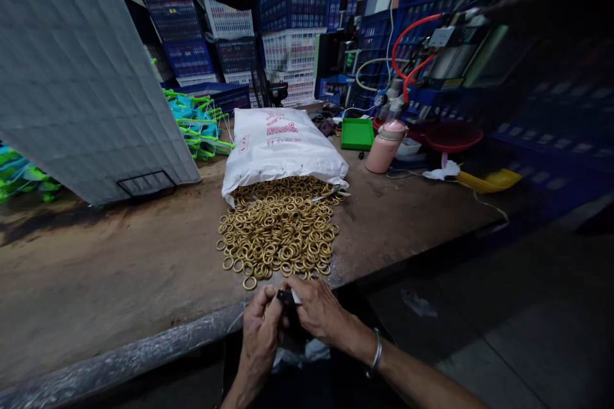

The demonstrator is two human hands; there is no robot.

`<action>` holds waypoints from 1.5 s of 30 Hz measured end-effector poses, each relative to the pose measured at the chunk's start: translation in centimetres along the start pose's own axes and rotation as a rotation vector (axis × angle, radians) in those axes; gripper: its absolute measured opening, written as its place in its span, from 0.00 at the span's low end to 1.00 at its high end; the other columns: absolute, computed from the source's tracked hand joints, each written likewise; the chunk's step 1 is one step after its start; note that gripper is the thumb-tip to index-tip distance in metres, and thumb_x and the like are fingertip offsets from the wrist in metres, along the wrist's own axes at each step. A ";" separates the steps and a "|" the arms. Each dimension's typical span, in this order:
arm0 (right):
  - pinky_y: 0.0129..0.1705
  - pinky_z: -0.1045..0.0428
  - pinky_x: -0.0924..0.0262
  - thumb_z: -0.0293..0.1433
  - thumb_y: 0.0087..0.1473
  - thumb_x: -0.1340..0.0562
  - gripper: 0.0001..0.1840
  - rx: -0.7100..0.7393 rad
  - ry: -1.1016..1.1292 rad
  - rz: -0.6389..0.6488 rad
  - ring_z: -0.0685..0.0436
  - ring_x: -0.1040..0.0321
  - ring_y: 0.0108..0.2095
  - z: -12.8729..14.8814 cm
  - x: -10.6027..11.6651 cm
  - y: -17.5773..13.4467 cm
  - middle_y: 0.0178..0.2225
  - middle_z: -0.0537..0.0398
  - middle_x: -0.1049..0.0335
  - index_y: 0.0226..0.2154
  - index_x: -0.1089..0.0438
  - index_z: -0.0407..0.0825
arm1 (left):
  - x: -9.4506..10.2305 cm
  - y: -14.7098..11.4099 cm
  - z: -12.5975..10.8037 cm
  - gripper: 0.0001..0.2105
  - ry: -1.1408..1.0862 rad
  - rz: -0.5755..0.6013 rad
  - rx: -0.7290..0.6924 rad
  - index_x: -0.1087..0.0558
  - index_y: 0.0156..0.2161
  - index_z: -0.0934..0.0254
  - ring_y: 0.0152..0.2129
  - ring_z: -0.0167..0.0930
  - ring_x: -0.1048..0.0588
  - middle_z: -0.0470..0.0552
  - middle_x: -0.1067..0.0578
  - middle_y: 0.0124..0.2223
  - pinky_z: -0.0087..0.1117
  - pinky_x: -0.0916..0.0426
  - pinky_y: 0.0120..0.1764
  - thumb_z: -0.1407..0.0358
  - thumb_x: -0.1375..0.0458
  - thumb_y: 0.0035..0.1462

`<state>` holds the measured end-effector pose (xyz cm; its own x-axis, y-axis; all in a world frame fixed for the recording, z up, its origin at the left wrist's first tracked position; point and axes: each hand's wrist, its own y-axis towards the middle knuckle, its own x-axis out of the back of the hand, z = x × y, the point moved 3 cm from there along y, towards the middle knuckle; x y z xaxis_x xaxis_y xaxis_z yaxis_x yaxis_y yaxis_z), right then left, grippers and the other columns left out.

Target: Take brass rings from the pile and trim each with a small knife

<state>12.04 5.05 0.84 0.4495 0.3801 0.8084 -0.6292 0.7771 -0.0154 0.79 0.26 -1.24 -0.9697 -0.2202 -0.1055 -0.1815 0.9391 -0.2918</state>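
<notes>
Just off the table's front edge, my two hands meet with their fingertips close together. My left hand (261, 332) is closed in a pinch, and a bit of a brass-coloured ring shows between its fingers. Closed as well, my right hand (323, 310) grips a small black-and-white tool (286, 297) whose dark end points at the left fingers; its exact kind is hidden by the grip. Right beyond the hands lies a heap of brass-coloured rings (278, 236), spilling from the open mouth of a white sack (283, 147) with red print.
A large grey panel (86, 77) stands at the left, with green-and-blue plastic parts (201, 124) behind it. At the right are a pink bottle (385, 148), a green tray (357, 134), a red dish (453, 136) and a yellow scoop (489, 180). Stacked crates (295, 51) line the back.
</notes>
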 end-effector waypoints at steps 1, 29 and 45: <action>0.30 0.56 0.54 0.20 0.39 0.51 0.18 -0.013 -0.006 0.009 0.48 0.38 0.29 0.1 0.1 0.0 0.28 0.56 0.33 0.35 0.40 0.49 | 0.1 0.0 0.0 0.14 0.007 -0.005 -0.024 0.37 0.26 0.63 0.12 0.20 0.43 0.39 0.38 0.17 0.20 0.48 0.16 0.53 0.46 0.48; 0.31 0.53 0.55 0.24 0.50 0.49 0.11 -0.161 -0.378 -0.222 0.47 0.40 0.30 -1.4 -0.2 4.2 0.34 0.54 0.35 0.36 0.38 0.52 | 0.2 -1.4 0.0 0.10 -0.592 0.156 0.279 0.33 0.34 0.62 0.14 0.19 0.40 0.45 0.30 0.27 0.21 0.52 0.15 0.62 0.41 0.46; 0.25 0.58 0.52 0.36 0.49 0.48 0.11 -0.154 0.439 -0.482 0.53 0.49 0.22 -4.9 3.5 6.6 0.19 0.63 0.45 0.23 0.39 0.47 | 0.4 1.9 -0.9 0.08 -0.661 0.165 0.236 0.32 0.29 0.66 0.14 0.17 0.41 0.46 0.30 0.27 0.19 0.55 0.15 0.68 0.39 0.41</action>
<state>12.61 14.01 0.70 0.8944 0.1155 0.4320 -0.2099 0.9615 0.1775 -0.07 2.22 -0.99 -0.6659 -0.2642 -0.6977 0.0714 0.9083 -0.4122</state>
